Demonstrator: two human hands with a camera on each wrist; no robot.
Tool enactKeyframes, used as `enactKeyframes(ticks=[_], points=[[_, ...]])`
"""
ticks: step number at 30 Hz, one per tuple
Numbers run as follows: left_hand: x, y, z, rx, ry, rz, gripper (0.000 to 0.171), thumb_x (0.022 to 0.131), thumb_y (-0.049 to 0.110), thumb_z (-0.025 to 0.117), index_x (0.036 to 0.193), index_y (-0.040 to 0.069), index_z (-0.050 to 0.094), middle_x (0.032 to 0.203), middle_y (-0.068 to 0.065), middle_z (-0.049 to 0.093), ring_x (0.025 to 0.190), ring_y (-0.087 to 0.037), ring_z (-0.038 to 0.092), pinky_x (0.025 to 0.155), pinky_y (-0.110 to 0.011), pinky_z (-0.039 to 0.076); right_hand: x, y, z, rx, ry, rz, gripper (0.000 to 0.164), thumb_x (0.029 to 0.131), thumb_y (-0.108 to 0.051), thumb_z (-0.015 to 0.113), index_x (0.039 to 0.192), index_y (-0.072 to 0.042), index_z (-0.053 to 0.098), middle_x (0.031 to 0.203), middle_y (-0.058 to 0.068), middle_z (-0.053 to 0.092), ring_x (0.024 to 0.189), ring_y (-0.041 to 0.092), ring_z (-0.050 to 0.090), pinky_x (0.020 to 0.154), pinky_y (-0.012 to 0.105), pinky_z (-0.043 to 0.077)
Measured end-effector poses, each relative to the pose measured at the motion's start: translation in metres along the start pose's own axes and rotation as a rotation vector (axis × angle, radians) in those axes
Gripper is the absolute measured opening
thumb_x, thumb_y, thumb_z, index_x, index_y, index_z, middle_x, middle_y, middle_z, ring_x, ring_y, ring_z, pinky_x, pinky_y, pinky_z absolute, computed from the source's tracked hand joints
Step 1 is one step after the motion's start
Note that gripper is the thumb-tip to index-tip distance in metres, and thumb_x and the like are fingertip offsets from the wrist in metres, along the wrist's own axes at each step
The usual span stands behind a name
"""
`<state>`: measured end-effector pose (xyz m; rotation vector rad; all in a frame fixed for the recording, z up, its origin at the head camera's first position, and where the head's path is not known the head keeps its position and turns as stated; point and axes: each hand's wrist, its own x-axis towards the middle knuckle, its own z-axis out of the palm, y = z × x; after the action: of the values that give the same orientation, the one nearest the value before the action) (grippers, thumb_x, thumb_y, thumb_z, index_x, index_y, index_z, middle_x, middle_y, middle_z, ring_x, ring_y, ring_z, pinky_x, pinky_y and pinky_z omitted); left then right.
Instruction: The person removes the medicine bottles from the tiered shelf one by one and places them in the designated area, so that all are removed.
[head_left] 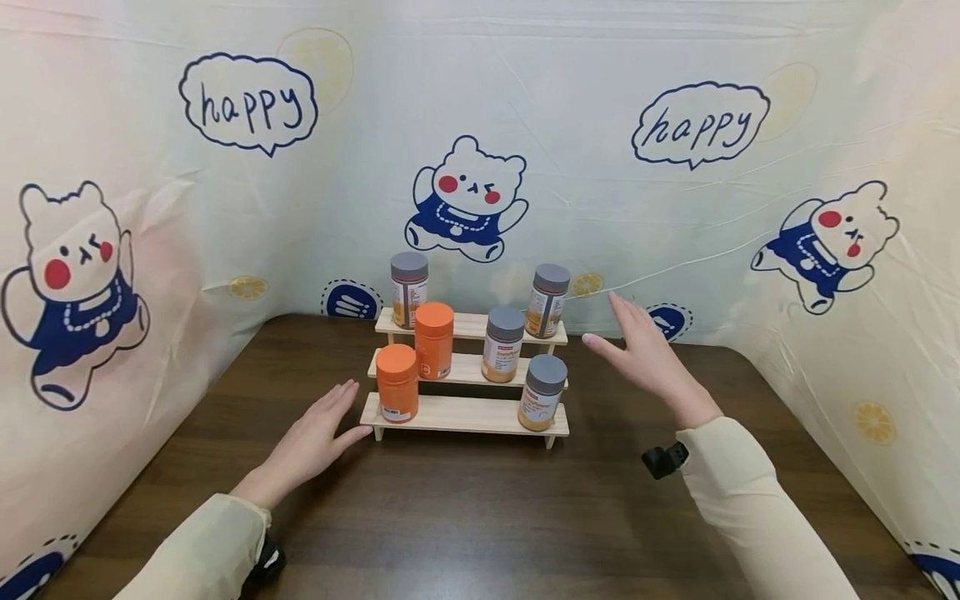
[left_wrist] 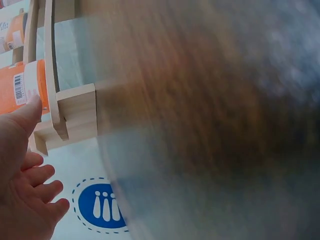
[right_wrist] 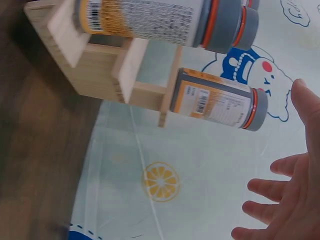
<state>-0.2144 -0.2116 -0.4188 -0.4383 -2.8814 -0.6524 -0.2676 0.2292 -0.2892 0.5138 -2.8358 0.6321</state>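
A wooden three-step rack (head_left: 465,414) stands on a brown desk (head_left: 480,508), its long axis running left to right between a person's two bare hands. The left hand (head_left: 311,435) is nearer: it lies just beside the rack's left end, thumb toward the front corner. Whether thumb and wood touch, I cannot tell. The right hand (head_left: 651,352) is raised beyond the rack's right end, clearly apart from it, nearest the top step. Both hands have loosely extended fingers and hold nothing.

Six upright jars stand on the rack. The lower orange jar (head_left: 397,383) is at the bottom step's left, the bottom grey-lidded jar (head_left: 542,393) at its right. The middle step carries the upper orange jar (head_left: 434,342) on the left and the middle grey-lidded jar (head_left: 503,346) on the right. Two more, the top left jar (head_left: 409,292) and top right jar (head_left: 547,302), stand near the top step's ends.

The upper orange jar hides a little of the top left jar. In the left wrist view the thumb overlaps the lower orange jar, the rack is cut off, and the desk blurs. The right wrist view also crops the rack.
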Motion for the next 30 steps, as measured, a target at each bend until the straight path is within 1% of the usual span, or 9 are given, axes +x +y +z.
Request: enactKeyframes(ticks=[6,11,16,19,23,27,30], points=[[0.000,0.001,0.002,0.056,0.027,0.067,0.060,0.087,0.024,0.065,0.132,-0.008,0.043,0.135,-0.026,0.041,0.124,-0.043,0.035,0.099,-0.056,0.029,0.011,-0.009,-0.006,0.059,-0.004,-0.018,0.086,0.087,-0.056,0.051,0.149,-0.013,0.008,0.151,0.015,0.014,0.136,0.035,0.012,0.104,0.058,0.016],[-0.001,0.002,0.004,0.079,0.026,0.091,0.055,0.087,0.021,0.065,0.130,-0.007,0.047,0.131,-0.024,0.046,0.120,-0.041,0.041,0.097,-0.055,0.034,0.020,-0.017,-0.008,0.089,0.020,-0.046,0.085,0.087,-0.054,0.053,0.149,-0.012,0.013,0.151,0.013,0.016,0.135,0.034,0.016,0.105,0.054,0.018],[-0.002,0.004,0.004,0.078,0.032,0.110,0.052,0.085,0.017,0.067,0.128,-0.007,0.049,0.129,-0.023,0.048,0.117,-0.038,0.046,0.092,-0.053,0.040,0.028,-0.020,-0.009,0.124,0.045,-0.071,0.082,0.087,-0.049,0.056,0.148,-0.013,0.015,0.150,0.012,0.018,0.135,0.032,0.019,0.106,0.051,0.019],[-0.002,0.004,0.005,0.073,0.042,0.127,0.050,0.085,0.014,0.067,0.127,-0.007,0.050,0.128,-0.023,0.050,0.115,-0.036,0.048,0.091,-0.051,0.042,0.032,-0.020,-0.008,0.153,0.050,-0.087,0.081,0.087,-0.047,0.058,0.148,-0.014,0.016,0.149,0.013,0.022,0.134,0.032,0.021,0.105,0.051,0.021],[-0.002,0.004,0.006,0.063,0.051,0.138,0.047,0.085,0.011,0.066,0.126,-0.006,0.052,0.126,-0.022,0.052,0.113,-0.035,0.051,0.090,-0.050,0.043,0.038,-0.020,-0.005,0.204,0.060,-0.106,0.080,0.087,-0.044,0.060,0.148,-0.014,0.018,0.146,0.014,0.028,0.130,0.034,0.029,0.103,0.051,0.027],[-0.001,0.002,0.007,0.054,0.064,0.141,0.044,0.085,0.009,0.066,0.125,-0.005,0.054,0.123,-0.021,0.054,0.111,-0.034,0.053,0.088,-0.049,0.044,0.044,-0.019,-0.001,0.268,0.073,-0.101,0.078,0.086,-0.039,0.063,0.147,-0.014,0.022,0.144,0.014,0.032,0.127,0.032,0.035,0.101,0.047,0.032],[0.000,0.000,0.007,0.047,0.075,0.139,0.041,0.085,0.008,0.066,0.123,-0.005,0.056,0.121,-0.020,0.056,0.108,-0.034,0.055,0.087,-0.049,0.045,0.049,-0.019,0.001,0.318,0.076,-0.084,0.076,0.086,-0.036,0.064,0.147,-0.014,0.023,0.144,0.014,0.034,0.127,0.031,0.035,0.101,0.046,0.033]])
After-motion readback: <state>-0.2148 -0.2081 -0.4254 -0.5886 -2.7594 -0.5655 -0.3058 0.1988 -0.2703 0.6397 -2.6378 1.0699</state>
